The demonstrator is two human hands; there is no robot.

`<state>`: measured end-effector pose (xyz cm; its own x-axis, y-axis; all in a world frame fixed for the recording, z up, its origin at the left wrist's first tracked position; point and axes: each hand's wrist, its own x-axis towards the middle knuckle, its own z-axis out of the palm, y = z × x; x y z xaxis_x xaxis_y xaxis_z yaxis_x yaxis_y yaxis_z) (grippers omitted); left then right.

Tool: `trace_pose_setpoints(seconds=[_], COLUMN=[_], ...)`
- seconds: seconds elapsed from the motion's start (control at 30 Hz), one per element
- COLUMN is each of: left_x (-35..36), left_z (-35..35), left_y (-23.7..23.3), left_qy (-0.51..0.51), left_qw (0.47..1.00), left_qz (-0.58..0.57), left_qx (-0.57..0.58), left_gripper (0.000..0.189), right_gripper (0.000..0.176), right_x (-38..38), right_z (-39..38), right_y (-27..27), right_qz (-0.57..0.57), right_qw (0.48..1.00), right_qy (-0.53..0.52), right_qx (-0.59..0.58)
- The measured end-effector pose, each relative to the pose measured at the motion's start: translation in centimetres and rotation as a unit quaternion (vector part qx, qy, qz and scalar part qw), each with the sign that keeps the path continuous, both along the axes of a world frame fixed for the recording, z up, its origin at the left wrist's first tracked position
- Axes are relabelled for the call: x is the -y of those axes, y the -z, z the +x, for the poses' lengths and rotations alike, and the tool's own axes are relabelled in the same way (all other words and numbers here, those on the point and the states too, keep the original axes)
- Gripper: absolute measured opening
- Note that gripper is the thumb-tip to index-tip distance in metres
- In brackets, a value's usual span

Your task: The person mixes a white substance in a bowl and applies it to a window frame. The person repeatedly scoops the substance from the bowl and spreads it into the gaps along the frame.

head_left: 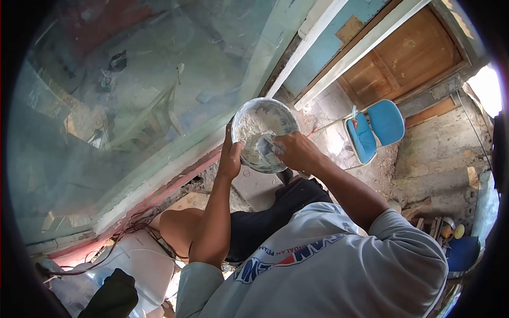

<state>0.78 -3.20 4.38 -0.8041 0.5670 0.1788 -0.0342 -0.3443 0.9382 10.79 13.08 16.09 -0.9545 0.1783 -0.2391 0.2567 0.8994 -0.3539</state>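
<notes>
A round bowl [245,110] with white smears on its wall is held up in front of my body. White powdery paste [260,123] lies inside it, heaped toward the far side. My left hand [231,155] grips the bowl's left rim, thumb over the edge and fingers underneath. My right hand [295,150] reaches over the right rim with closed fingers around a flat, greyish scraper [264,146], whose blade dips into the paste. Its handle is hidden in my fist.
A large dusty glass pane [138,106] rises close on the left, above a red and white ledge [175,177]. A blue folding chair [385,123] stands to the right, near a wooden door [405,63]. Cables [119,233] and a pale plastic container [143,259] are at lower left.
</notes>
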Motion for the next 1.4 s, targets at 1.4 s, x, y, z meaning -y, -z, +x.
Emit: trace_pose_setpoints(seconds=[1.4], left_x=[-0.4], left_z=[-1.5], left_y=[2.6], left_qy=[0.047], left_qw=[0.998], left_qz=[0.024], left_qx=[-0.021], left_gripper=[0.073], right_gripper=[0.028], right_x=[-3.5], right_z=[-8.4], right_y=[-18.3], right_qz=[0.287], right_qw=[0.941], right_qy=[0.102], right_qx=[-0.149])
